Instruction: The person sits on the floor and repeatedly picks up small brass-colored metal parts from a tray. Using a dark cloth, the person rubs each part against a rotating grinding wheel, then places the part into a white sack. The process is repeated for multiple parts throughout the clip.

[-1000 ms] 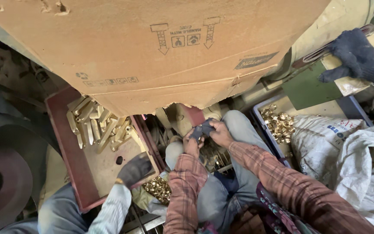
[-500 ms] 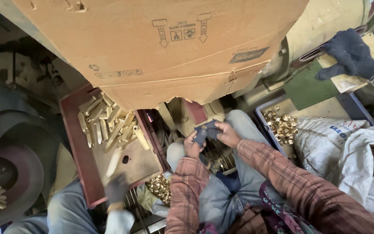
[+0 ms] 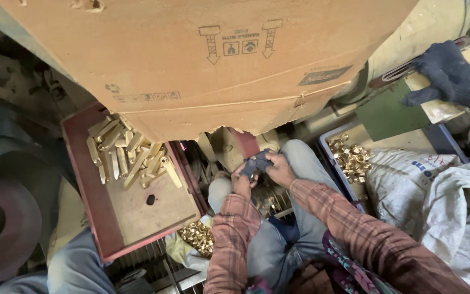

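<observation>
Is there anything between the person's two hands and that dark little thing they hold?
Nothing visible. The left hand and right hand both touch the dark small object directly, above the lap.

The cardboard [image 3: 218, 60] overhead is matt brown paperboard with torn, rough edges. The rods [image 3: 123, 152] and fittings [image 3: 354, 159] are shiny yellow metal. The tray [image 3: 91, 201] looks like dull, dusty red metal. The sleeves [image 3: 354, 239] are soft checked cloth; the sacks [image 3: 441, 201] are coarse woven white.

Brown cardboard box [image 3: 202, 60] overhead; white sacks [image 3: 436, 196] right.
</observation>
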